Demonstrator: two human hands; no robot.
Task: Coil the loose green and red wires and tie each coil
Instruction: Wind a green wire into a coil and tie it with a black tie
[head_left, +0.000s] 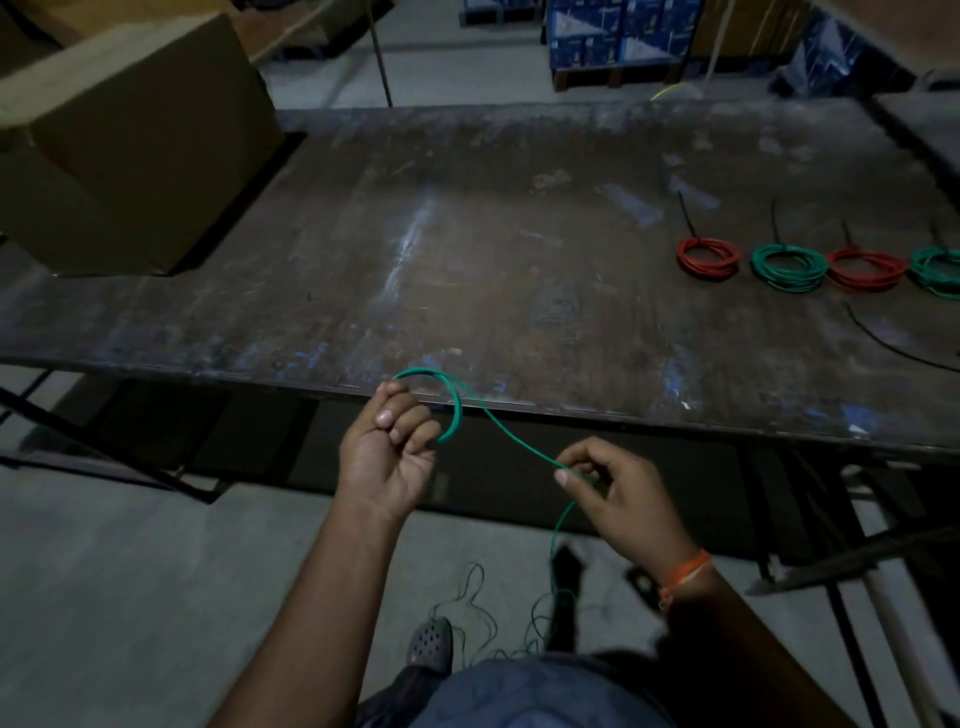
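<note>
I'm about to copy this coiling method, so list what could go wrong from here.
The first loop of thin green wire, held by the left hand, is small and could spring open. The slack trailing from the right hand lies tangled on the grey concrete floor beside the grey perforated clog, so it may snag or knot.

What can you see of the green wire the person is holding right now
The green wire is thin, flexible and looks plastic-coated. The left hand grips one end, where it curves into a single loop at the table edge. From the loop it runs diagonally down to the right hand, which pinches it between fingertips. Below that it hangs to the floor, where loose slack lies tangled.
</note>
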